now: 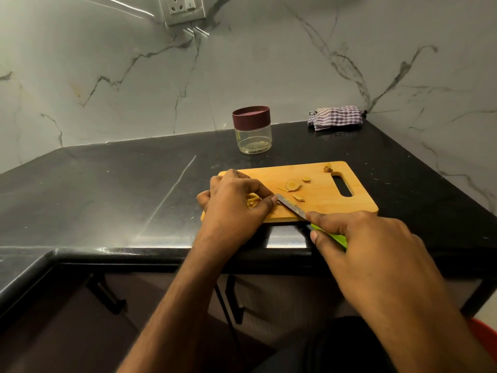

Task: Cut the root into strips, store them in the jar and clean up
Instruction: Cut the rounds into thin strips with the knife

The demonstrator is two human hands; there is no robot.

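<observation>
Step in hand: cutting the root into strips on the wooden cutting board (317,196), which lies near the front edge of the black surface (107,189), right of its middle.
Left hand (234,203): its grip is clamped on a small yellow root piece (253,201), fingers curled over it and pinning it at the board's left end; most of the piece is hidden under the fingers.
Right hand (376,246): its grip is closed round the green handle of the knife (291,207), forefinger laid along the spine; the blade slants across the board's front edge with its tip just beside the left thumb.
Cut pieces: a round slice (293,184) and several small offcuts lie mid-board, with one scrap by the handle slot at the right end.
Jar (252,129): clear glass with its maroon lid on, standing behind the board toward the back edge, well apart from the hands.
Cloth (336,117): checked, bunched in the back right corner.
Doing it well: I judge the fingertips should stay tucked back from the blade, since the gap to the thumb is slight; short, even, downward strokes suit so small a piece.
Risk: the piece may roll or slip under pressure, so a flat cut face downward would steady it.
Left to do: lid off, strips in, then wiping.
</observation>
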